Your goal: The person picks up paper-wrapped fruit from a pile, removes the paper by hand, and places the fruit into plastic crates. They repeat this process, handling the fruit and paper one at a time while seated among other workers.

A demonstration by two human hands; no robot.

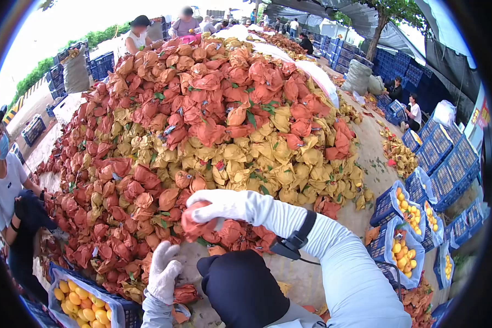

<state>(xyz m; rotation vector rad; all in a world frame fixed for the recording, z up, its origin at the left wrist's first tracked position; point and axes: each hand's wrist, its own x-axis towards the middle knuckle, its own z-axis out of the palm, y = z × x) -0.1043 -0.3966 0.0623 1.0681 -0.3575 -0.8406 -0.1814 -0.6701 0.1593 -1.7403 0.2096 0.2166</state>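
My right hand [218,206], in a white glove, is closed around a fruit wrapped in reddish paper [195,225] at the near edge of a large heap. My left hand [164,271], also gloved in white, is raised lower down to the left. Its fingers are parted and slightly bent, with nothing seen in them. Beside it on the ground lies another red paper-wrapped fruit [186,294]. The heap [202,131] is made of red and yellow-brown wrapped fruits with some green leaves among them.
A lined blue crate of yellow-orange fruit [85,306] stands at the lower left. More filled crates [403,257] line the right, with stacked blue crates [448,158] behind. A masked person [8,180] is at the left edge. Other people work beyond the heap.
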